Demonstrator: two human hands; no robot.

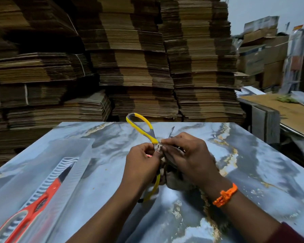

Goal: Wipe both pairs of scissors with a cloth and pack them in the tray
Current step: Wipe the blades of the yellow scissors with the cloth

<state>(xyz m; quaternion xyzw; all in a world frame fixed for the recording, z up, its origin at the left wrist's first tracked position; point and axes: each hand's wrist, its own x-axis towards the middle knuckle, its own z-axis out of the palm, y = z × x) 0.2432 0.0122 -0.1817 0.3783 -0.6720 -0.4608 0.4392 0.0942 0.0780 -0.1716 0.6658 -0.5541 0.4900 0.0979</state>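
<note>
Left hand grips yellow scissors above table; right hand pinches cloth on blades. Red scissors lie in tray.

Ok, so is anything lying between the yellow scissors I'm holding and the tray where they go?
Nothing visible does. The left hand grips the yellow scissors, the right hand pinches the cloth on them; only bare table lies between them and the clear tray at left. The red scissors already occupy part of it.
</note>
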